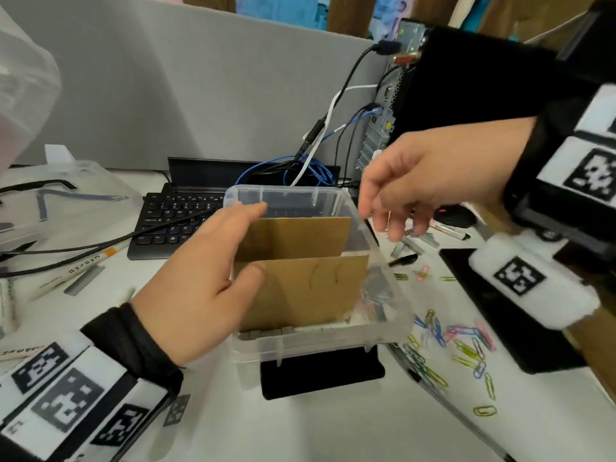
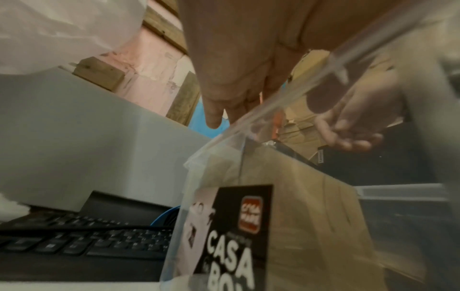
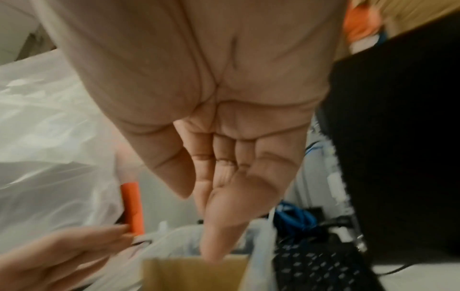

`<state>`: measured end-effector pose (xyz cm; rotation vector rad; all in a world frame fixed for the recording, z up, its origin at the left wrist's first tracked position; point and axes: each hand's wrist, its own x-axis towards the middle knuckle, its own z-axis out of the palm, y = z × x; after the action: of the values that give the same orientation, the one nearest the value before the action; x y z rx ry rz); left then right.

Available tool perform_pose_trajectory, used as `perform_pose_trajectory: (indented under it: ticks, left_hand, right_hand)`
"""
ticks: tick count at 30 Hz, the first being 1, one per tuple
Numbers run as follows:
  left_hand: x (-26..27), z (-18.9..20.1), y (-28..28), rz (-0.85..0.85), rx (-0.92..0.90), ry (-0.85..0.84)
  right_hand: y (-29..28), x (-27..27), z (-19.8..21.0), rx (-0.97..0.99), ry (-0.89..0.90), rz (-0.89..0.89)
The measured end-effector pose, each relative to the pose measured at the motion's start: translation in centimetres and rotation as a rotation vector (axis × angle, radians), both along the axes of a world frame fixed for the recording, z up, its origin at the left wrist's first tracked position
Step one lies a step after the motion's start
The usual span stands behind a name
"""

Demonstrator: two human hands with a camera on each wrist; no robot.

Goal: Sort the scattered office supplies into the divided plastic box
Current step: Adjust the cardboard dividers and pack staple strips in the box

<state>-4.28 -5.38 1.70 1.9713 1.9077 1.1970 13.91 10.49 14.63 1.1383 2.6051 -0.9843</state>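
Surface: white desk top (image 1: 300,428), bounded at the rear by a grey partition panel (image 1: 166,78).
Centre: clear plastic box with brown cardboard dividers (image 1: 320,341), partly over a flat black object (image 1: 320,371).
Rear: black keyboard (image 1: 173,221); coiled blue cable (image 1: 283,168).
Right: scattered coloured paper clips (image 1: 466,345); staple strips (image 1: 413,245).
Left: white marker pen (image 1: 90,261); grey staple strip (image 1: 83,280); black cable (image 1: 66,251).

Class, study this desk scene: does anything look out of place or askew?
Yes. The clear plastic box sits partly on a black pad, so it looks tilted. Coloured paper clips lie scattered on the desk to its right, outside its cardboard dividers.
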Motion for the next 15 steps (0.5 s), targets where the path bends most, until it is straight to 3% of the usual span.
perform_pose_trajectory:
  ticks: [3, 8, 12, 15]
  left_hand:
    - [1.1, 0.7, 0.3, -0.015, 0.045, 0.075]
    - [2.9, 1.2, 0.6, -0.096, 0.09, 0.108]
    - [3.6, 1.0, 0.4, -0.134, 0.052, 0.132]
    - [3.5, 0.8, 0.4, -0.152, 0.017, 0.11]
  right_hand:
    - [2.8, 2.2, -0.3, 0.138, -0.001, -0.101]
    - [6.6, 4.6, -6.0, 0.286, -0.212, -0.163]
    - [6.8, 4.3, -11.9, 0.426, -0.38, 0.038]
    - [6.6, 4.3, -15.3, 0.499, -0.351, 0.205]
